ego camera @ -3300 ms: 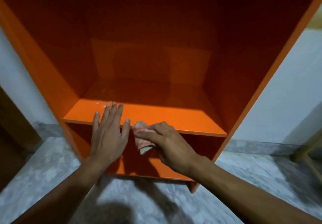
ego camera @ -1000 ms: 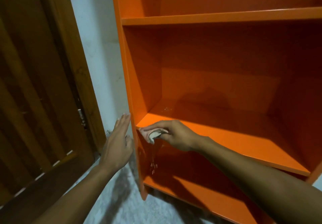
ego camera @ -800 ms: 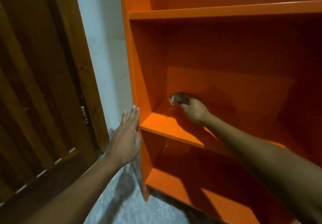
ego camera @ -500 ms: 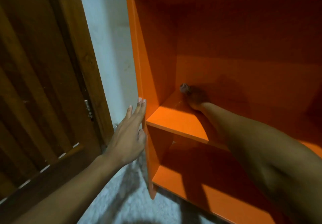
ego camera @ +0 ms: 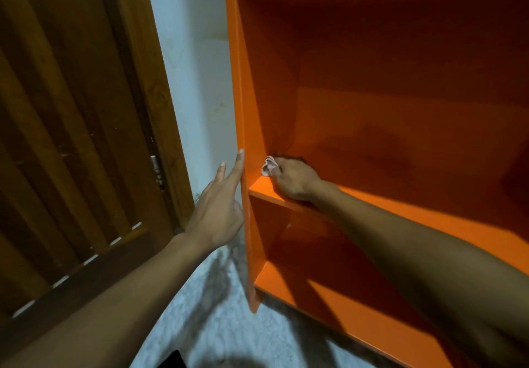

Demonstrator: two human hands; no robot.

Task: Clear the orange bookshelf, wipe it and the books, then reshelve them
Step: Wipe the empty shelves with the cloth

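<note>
Gripping a bunched cloth [ego camera: 268, 166] in our right hand [ego camera: 294, 180], we press it onto the orange bookshelf [ego camera: 372, 204] board — our left hand [ego camera: 219, 210], fingers straight, touches its side panel just beside.

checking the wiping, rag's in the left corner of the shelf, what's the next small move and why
Probably drag the cloth rightward along the shelf board. The right hand grips it at the left corner, the board's right part lies beyond it, and the left hand steadies the side panel.
</note>
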